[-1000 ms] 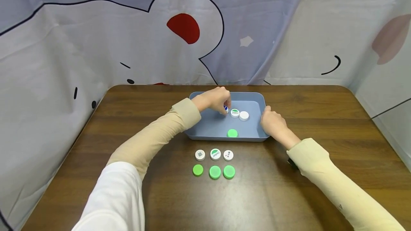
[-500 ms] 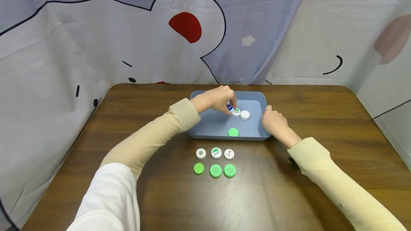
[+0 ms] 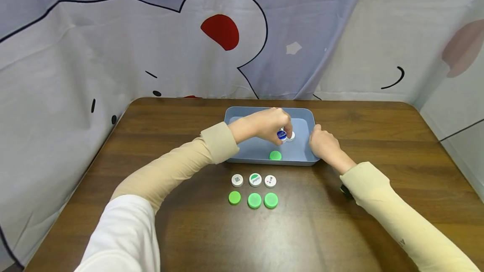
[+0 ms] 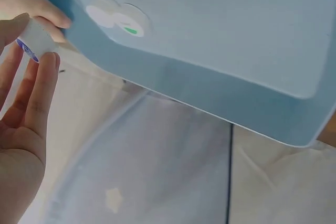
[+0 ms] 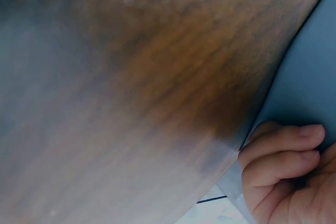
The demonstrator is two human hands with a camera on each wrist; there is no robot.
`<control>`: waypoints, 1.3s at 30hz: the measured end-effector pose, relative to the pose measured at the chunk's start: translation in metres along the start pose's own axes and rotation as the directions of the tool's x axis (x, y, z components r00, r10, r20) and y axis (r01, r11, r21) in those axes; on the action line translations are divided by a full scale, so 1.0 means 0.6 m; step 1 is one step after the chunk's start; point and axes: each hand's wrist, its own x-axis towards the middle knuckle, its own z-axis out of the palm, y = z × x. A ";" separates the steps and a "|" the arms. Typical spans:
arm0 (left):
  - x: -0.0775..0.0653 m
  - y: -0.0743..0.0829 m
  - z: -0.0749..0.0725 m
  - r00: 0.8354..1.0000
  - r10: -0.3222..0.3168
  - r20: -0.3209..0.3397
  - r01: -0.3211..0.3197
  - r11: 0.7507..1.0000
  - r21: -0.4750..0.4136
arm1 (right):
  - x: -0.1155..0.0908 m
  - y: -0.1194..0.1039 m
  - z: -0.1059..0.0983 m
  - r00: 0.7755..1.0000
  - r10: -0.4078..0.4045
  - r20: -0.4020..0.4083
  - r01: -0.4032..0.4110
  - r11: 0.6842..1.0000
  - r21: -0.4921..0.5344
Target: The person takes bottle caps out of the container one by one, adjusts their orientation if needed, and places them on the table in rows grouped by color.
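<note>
My left hand (image 3: 266, 126) pinches a white bottle cap with a blue top (image 3: 281, 134) between thumb and fingertips, above the blue-grey tray (image 3: 245, 152). In the left wrist view the pinched cap's white side (image 4: 39, 36) shows, tilted. Two touching caps lie on the tray floor there: a plain white cap (image 4: 101, 11) and a white cap with a green mark (image 4: 132, 20). From the head, the left hand hides most of these. A green cap (image 3: 275, 155) lies near the tray's front wall. My right hand (image 3: 324, 144) grips the tray's right rim with curled fingers (image 5: 281, 166).
In front of the tray, white printed caps (image 3: 255, 179) form a row on the wooden table (image 3: 340, 238). A row of green caps (image 3: 254, 200) lies nearer. A patterned curtain (image 3: 170, 53) hangs behind the table.
My left hand has moved right over the tray, carrying the blue-topped cap toward the white caps. The right hand stays at the rim. The view has shifted slightly.
</note>
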 end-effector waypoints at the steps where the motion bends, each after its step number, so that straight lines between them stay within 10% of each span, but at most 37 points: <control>1: 0.000 0.005 0.000 1.000 0.009 0.004 -0.009 1.000 0.005 | 0.001 0.000 0.000 1.000 0.001 0.005 -0.001 1.000 0.001; 16: 0.002 0.092 0.025 0.989 0.103 0.102 -0.110 0.992 0.060 | -0.002 0.000 -0.003 1.000 -0.009 -0.003 0.009 1.000 0.028; 39: -0.003 0.112 0.089 0.971 0.116 0.209 -0.130 0.990 0.057 | -0.002 0.001 0.000 1.000 -0.006 -0.006 0.006 1.000 0.024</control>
